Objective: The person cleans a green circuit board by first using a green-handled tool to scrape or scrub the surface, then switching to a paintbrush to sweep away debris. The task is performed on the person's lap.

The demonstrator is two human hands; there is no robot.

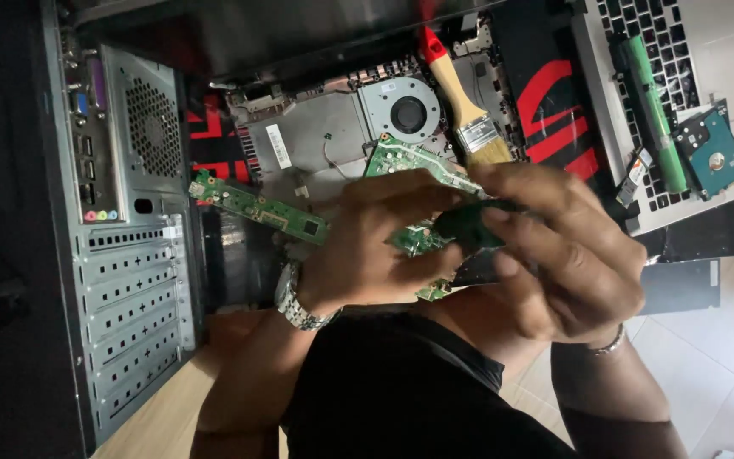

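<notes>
A green circuit board (pixel 435 223) is held up between both hands, nearest the camera and above the opened laptop chassis (pixel 324 136). The left hand (pixel 375 251), with a metal wristwatch (pixel 297 299) on its wrist, is closed around the board's lower left part, the fingers curled over its edge. The right hand (pixel 566 255), with a thin bracelet (pixel 609 342) at its wrist, is pinched on the board's right end, thumb and fingers pressed on a dark part of it. A black sleeve or garment (pixel 401 391) fills the lower middle of the view.

Just beyond the hands, a long narrow green board (pixel 256 204) is seen lying across the left part of the chassis, apart from the held board. Farther back, a round cooling fan (pixel 408 113) is set in the chassis, and a paintbrush (pixel 460 102) with a red and pale wooden handle is laid beside the fan, its bristles pointing toward the right hand.

To the left, a desktop computer case (pixel 129 238) is laid with its grey rear panel and port row facing up. At the far right edge of the work surface, a second laptop (pixel 707 59) with a silver deck is seen; a green memory stick (pixel 656 110), a hard drive (pixel 714 153) and a small card (pixel 634 174) are rested on its keyboard.
</notes>
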